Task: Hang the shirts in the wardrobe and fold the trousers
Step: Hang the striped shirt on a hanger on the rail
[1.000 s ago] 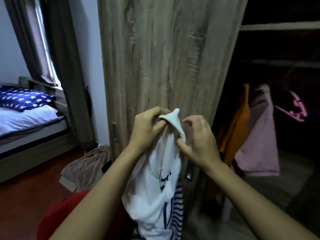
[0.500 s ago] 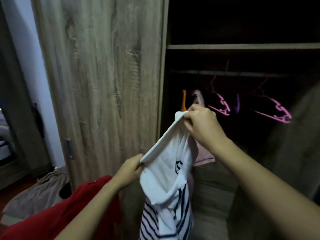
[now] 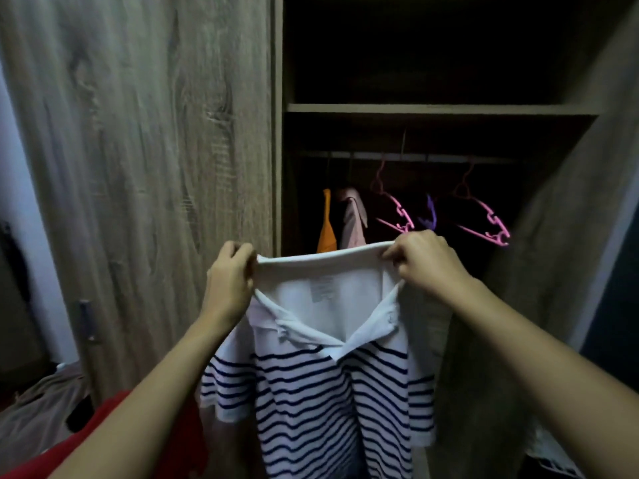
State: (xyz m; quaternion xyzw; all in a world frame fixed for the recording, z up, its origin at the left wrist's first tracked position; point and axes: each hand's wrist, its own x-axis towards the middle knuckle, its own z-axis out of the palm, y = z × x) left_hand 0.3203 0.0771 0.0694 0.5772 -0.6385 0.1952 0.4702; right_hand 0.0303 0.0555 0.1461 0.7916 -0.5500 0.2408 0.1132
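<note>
one striped shirt [image 3: 332, 392] held spread before the wood-grain wardrobe [image 3: 138, 167]: left hand [image 3: 230, 281] and right hand [image 3: 423, 262] each pinch its collar edge. on the rail [image 3: 432, 157], two hung garments [image 3: 326, 233] (orange, then pink) and two pink hangers [image 3: 397, 216]; one shelf [image 3: 432, 108] above. red cloth [image 3: 103, 430] low left.

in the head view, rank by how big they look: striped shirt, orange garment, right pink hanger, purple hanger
1. striped shirt (nearest the camera)
2-3. right pink hanger and orange garment: close, garment partly hidden by the shirt
4. purple hanger
</note>
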